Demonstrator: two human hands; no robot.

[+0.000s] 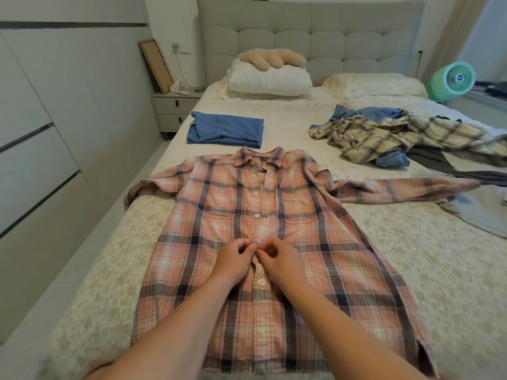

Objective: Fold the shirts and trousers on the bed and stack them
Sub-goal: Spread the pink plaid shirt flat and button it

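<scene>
We have the pink plaid shirt (263, 242) flat, front up, on the bed (439, 270). Left hand (233, 260) and right hand (277, 259) each pinch its placket at a mid button. Risk: tugging may skew the placket and wrinkle the panels.

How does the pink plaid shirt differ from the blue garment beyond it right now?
The pink plaid shirt lies spread flat, sleeves out; the blue garment is already folded into a compact rectangle. The shirt is checked, the blue garment plain. Both hands pinch the shirt's placket; nothing touches the blue one. Both rest on the cream bedspread.
</scene>
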